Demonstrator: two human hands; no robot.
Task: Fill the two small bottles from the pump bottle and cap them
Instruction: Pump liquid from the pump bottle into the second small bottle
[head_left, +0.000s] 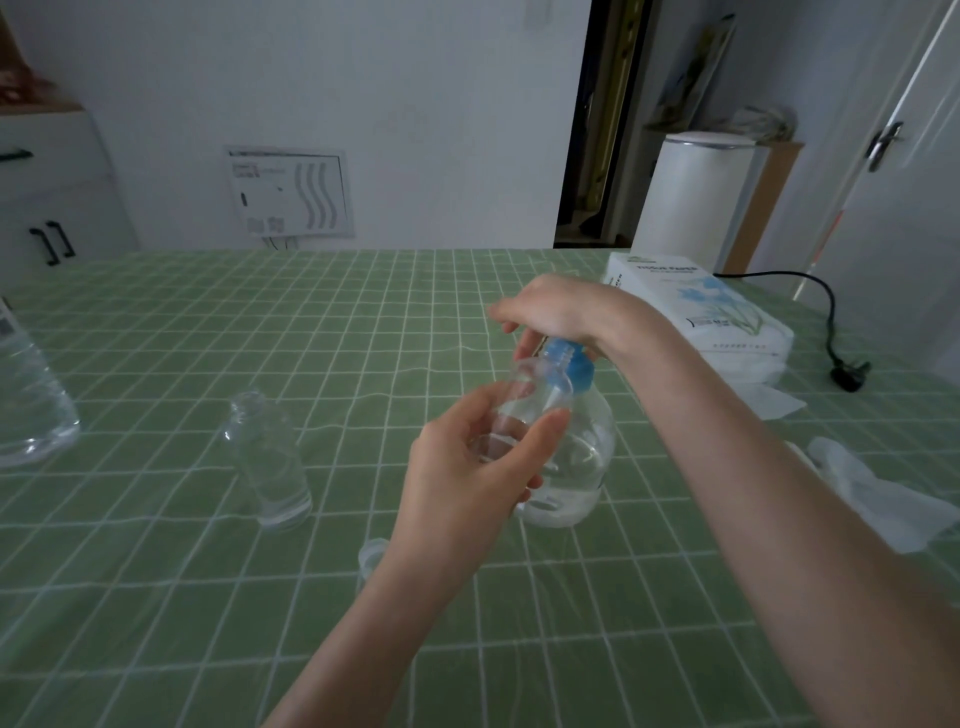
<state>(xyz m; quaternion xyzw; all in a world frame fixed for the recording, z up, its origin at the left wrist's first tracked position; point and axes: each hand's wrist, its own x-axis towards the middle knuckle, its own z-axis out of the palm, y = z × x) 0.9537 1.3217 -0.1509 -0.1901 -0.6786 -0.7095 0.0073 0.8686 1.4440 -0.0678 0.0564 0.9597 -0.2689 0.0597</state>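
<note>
i think filling is under way, and both caps are left to do. on the left, the standing bottle (267, 457) has no cap, well apart from your hands; i can't tell if it is full. your left hand (467, 467) grips the held bottle (511, 410), tipped at the spout. your right hand (550, 312) curls over the top of the pump bottle (576, 457), pressing.

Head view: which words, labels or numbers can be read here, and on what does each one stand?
"TISSUE PAPER": top of the white tissue pack, blurred, so uncertain.
Smaller print on that pack: too blurred to read.
White wall panel: markings too small to read.
Label on the large clear bottle at the left edge: unreadable.
No text seen on the pump bottle, the held small bottle or the standing small bottle.
</note>
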